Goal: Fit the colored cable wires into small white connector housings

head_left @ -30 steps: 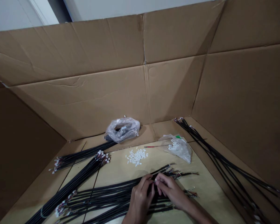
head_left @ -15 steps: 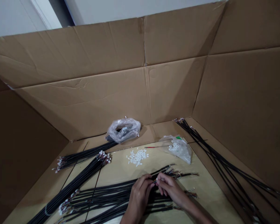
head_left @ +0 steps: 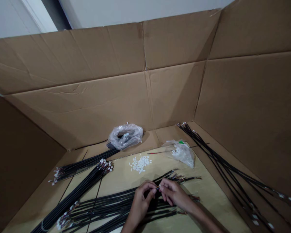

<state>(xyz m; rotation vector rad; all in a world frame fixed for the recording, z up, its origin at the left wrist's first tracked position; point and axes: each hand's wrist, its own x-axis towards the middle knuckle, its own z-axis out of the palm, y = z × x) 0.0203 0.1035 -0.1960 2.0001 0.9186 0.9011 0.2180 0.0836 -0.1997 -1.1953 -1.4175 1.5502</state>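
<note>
Near the bottom centre, my left hand [head_left: 142, 200] pinches the end of a black cable, where thin coloured wires show. Close against it on the right, my right hand [head_left: 172, 193] has its fingers pressed together at the same wire ends, with a small white piece at the fingertips. Beneath both hands lie several black cables [head_left: 106, 201], with white connectors at their left ends and bare wires at their right ends. A pile of small white connectors [head_left: 140, 163] sits just beyond the hands.
A clear bag of white connectors [head_left: 183, 154] lies behind the pile at right. Another plastic bag [head_left: 125, 136] covers cable ends at the back. Bundled black cables [head_left: 72, 194] lie at left, loose ones [head_left: 223, 165] at right. Cardboard walls [head_left: 99, 110] stand around.
The whole view has shifted slightly, so things appear a little further left. My left thumb and fingers have changed their bend at the wire ends; both hands remain close together.
</note>
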